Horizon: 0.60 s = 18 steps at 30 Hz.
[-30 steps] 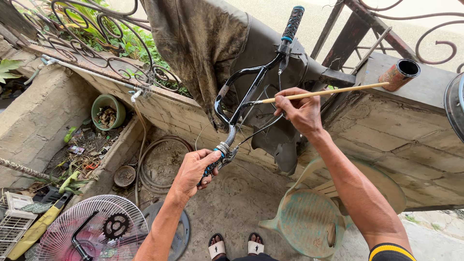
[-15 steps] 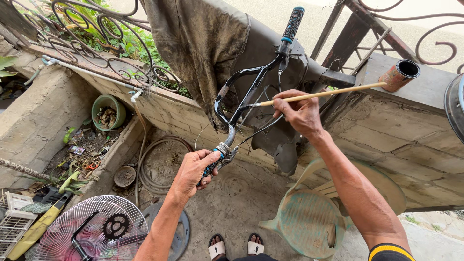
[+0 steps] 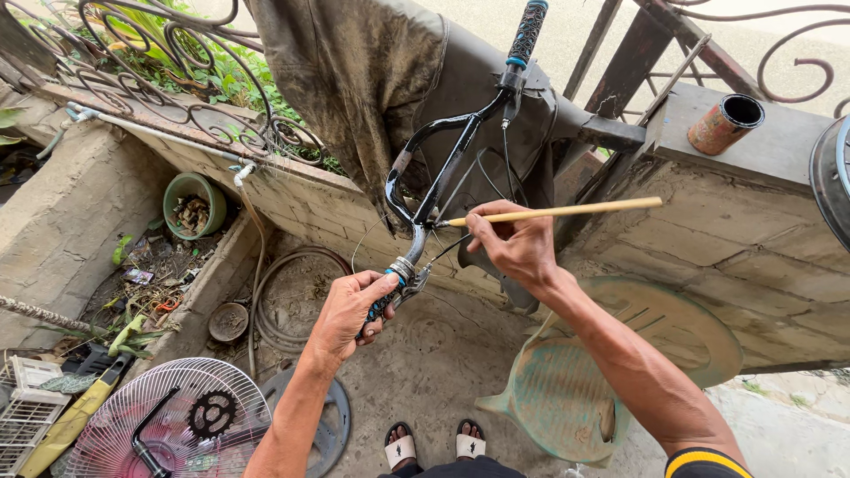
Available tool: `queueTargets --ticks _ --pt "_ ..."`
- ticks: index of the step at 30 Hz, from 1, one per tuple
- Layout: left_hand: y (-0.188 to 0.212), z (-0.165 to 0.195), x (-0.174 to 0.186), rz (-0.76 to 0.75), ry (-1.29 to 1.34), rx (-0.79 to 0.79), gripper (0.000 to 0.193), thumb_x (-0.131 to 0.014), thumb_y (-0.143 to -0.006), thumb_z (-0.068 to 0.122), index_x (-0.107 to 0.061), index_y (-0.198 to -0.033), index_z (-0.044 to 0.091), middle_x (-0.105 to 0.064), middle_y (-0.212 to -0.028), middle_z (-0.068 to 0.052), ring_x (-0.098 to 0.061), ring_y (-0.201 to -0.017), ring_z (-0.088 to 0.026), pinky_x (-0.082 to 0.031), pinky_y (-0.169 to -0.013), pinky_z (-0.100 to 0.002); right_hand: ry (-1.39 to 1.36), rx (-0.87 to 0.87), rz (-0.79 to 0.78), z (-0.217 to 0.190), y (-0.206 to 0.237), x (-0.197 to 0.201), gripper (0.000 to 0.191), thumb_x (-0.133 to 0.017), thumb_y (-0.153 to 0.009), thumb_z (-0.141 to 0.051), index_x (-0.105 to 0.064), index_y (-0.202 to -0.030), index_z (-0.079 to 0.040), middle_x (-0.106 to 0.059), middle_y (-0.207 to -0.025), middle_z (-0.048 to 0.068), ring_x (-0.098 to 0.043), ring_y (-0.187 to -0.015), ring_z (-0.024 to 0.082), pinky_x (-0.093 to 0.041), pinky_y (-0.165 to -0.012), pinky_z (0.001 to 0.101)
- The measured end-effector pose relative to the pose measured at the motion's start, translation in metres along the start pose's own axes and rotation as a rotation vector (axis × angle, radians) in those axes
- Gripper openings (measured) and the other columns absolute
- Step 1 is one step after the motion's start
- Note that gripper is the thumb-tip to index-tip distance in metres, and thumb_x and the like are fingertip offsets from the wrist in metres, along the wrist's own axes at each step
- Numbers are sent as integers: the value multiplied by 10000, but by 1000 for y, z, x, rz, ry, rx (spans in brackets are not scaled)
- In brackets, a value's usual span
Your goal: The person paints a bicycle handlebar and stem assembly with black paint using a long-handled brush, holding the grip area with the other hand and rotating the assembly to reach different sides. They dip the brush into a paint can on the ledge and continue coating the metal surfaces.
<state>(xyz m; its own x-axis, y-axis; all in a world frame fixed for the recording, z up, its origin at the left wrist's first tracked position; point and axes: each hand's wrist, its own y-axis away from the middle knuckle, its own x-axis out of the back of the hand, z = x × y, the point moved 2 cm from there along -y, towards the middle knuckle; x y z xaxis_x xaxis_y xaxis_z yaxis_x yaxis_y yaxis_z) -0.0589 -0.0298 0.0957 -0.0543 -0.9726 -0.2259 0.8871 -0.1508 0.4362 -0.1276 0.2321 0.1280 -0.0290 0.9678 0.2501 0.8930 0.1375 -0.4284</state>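
My left hand gripped the handlebar grip, my right hand pinched the stick, which risked snagging the loose cable mid-frame.

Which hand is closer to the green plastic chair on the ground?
Right. The right hand, holding a wooden stick, is above the green plastic chair, slightly to its left. The left hand grips the handlebar farther left.

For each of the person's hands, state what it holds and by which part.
The left hand grips the black bicycle handlebar by its lower grip. The right hand holds a wooden stick near its pointed end.
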Motion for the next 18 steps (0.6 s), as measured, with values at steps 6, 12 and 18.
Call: queueTargets --ticks 6,12,18 --pt "3 1 0 13 -22 -2 313 -718 -926 306 -691 -1008 6 -620 -635 -59 -419 -356 -57 -235 -297 -243 -26 -13 3 -19 -2 -9 119 -717 -962 -68 -755 -987 43 -756 -798 91 -776 -681 138 -594 -515 219" --pt "4 0 1 3 -17 -4 303 -720 -928 310 -682 -992 16 -621 -631 -58 -412 -357 -57 -235 -302 -244 65 116 -53 -34 0 -11 100 -725 -957 -62 -731 -995 30 -773 -844 89 -778 -699 126 -620 -542 217" --pt "6 0 3 -2 -21 -15 307 -716 -935 314 -685 -995 15 -620 -625 -54 -413 -358 -54 -238 -304 -242 292 418 -185 -48 5 -4 85 -760 -933 -49 -735 -1007 -15 -743 -844 87 -717 -645 130 -561 -507 259"
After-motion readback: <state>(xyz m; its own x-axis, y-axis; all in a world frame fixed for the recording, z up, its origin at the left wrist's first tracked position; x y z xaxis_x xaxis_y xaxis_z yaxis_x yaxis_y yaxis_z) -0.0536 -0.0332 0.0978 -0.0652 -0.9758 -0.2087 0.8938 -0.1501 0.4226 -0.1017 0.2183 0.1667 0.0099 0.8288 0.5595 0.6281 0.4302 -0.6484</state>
